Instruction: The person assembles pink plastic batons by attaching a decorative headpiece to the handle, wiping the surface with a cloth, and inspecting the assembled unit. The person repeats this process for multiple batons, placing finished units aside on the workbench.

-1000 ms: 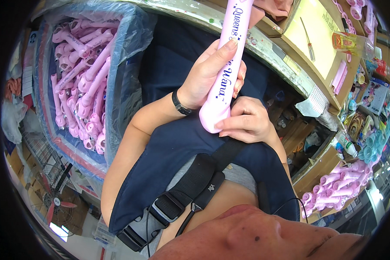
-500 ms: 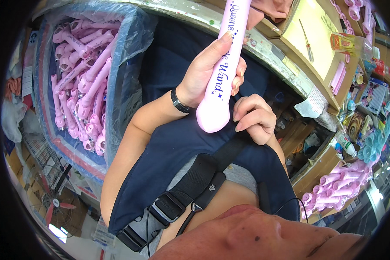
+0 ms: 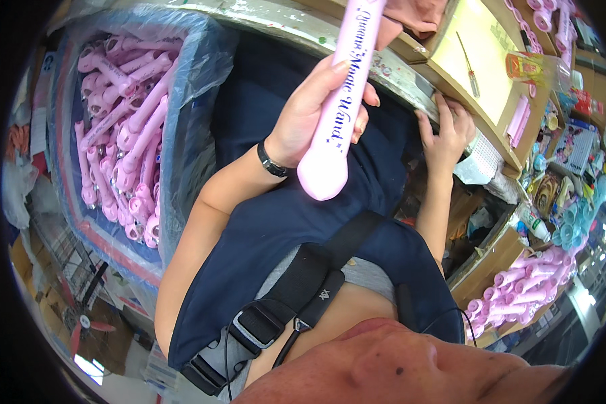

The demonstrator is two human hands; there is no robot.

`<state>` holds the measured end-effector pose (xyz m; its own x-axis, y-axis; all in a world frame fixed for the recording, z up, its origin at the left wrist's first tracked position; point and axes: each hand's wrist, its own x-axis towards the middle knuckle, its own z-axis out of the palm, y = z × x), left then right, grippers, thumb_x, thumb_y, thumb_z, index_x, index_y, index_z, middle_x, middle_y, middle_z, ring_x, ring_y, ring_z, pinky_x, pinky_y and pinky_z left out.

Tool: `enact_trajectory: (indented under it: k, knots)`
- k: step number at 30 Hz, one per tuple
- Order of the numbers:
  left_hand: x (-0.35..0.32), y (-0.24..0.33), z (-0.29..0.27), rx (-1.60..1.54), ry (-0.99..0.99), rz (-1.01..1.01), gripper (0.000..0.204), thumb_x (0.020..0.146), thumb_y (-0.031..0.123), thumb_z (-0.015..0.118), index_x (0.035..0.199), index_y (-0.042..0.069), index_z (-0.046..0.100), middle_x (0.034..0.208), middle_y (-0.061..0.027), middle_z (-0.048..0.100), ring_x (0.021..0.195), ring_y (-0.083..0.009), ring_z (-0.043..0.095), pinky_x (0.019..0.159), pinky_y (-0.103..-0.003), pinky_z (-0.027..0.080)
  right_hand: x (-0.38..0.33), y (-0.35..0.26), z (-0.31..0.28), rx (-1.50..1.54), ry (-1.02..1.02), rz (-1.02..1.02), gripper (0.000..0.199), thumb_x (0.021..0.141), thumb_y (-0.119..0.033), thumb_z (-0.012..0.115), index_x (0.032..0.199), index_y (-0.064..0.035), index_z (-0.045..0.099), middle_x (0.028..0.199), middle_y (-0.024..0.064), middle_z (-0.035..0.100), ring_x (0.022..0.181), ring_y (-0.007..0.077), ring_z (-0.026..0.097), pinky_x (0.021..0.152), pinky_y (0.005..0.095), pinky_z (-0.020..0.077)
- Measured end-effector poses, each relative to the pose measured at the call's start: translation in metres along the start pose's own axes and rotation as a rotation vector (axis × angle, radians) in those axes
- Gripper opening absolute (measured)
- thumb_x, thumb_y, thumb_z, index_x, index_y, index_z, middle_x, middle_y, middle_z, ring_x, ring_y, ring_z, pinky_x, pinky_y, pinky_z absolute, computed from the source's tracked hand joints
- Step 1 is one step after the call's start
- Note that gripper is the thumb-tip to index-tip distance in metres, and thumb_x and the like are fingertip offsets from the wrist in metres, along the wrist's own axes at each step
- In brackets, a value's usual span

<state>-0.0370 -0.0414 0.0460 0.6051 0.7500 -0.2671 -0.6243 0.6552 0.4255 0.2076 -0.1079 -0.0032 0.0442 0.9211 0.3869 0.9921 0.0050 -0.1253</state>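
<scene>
Head view, inspected left to right. Beside your left arm, a blue bin (image 3: 200, 74) lined with clear film holds a heap of pink pieces (image 3: 151, 124) lying across one another; the film presumably guards them from scuffs and dirt.

Your left grip (image 3: 316, 108) is closed around the shank of the pink handle (image 3: 340, 111), thumb on one side, fingertips showing on the other. The handle slants in front of your apron (image 3: 259, 225), rounded end toward you, far end cut off by the upper border. Held so, its print faces up and its rounded end is uncovered, apparently for a plain sight of both.

Your right grip (image 3: 449, 138) is well apart from the handle, fingers parted at the counter (image 3: 296, 32) edge, nothing seen in it; the placing suggests support.

Further right, a screwdriver (image 3: 470, 71) lies on a yellow sheet (image 3: 495, 40) in a tray (image 3: 475, 111), whose raised sides likely keep it from rolling away. Beyond, a carton (image 3: 483, 268) contains stacked pink parts (image 3: 522, 289).
</scene>
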Motion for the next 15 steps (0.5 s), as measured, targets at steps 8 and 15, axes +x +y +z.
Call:
enact_trajectory:
  k: [8,15]
  knots:
    - [-0.002,-0.003,0.005,-0.008,0.049,-0.033,0.047,0.095,0.033,0.051,0.13,0.007,0.034,0.083,-0.0083,0.058,0.062,-0.0134,0.059,0.057,-0.025,0.052,-0.001,-0.004,-0.019,0.49,0.168,-0.115,0.019,0.073,0.002,0.071,0.089,-0.004,0.067,0.085,0.0089,0.065,0.082,0.0256,0.062,0.076,0.0329,0.0482]
    - [0.0,-0.002,0.012,-0.049,0.038,-0.032,0.033,0.095,0.031,0.048,0.118,0.009,0.039,0.082,-0.008,0.058,0.063,-0.0129,0.059,0.056,-0.025,0.051,0.009,-0.081,-0.077,0.961,-0.184,-0.095,0.022,0.066,-0.002,0.076,0.083,-0.0047,0.063,0.076,0.0087,0.061,0.065,0.0195,0.06,0.054,0.027,0.0472]
